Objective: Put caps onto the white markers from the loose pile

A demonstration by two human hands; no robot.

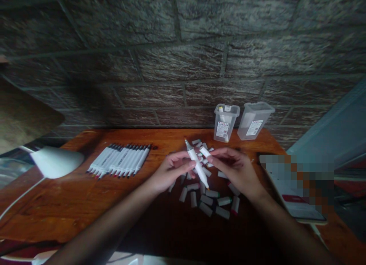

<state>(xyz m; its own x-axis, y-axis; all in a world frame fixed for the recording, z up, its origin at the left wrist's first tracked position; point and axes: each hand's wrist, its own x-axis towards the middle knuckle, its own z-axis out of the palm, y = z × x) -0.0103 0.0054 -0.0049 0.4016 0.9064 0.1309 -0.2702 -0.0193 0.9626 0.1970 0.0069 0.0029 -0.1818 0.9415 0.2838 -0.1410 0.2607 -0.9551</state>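
Note:
Between the thumb and fingers of my left hand [175, 168] is a white double-ended marker [198, 165], tilted, with both tips bare and an orange tint at each end. My right hand [236, 168] pinches a short white marker cap [205, 152] just to the right of the marker's upper end, apart from the tip. Beneath and around both hands, many loose caps [206, 208] lie scattered on the wooden table [160, 219], some showing coloured ends. To the left, a row of uncapped white markers [120, 160] lies side by side.
Two clear plastic containers with labels stand by the brick wall: the left container [225, 124] holds a few markers, beside the right container [254, 122]. A lamp base [55, 162] with its cord is at left. A partly blurred tablet [303, 208] lies at the right edge.

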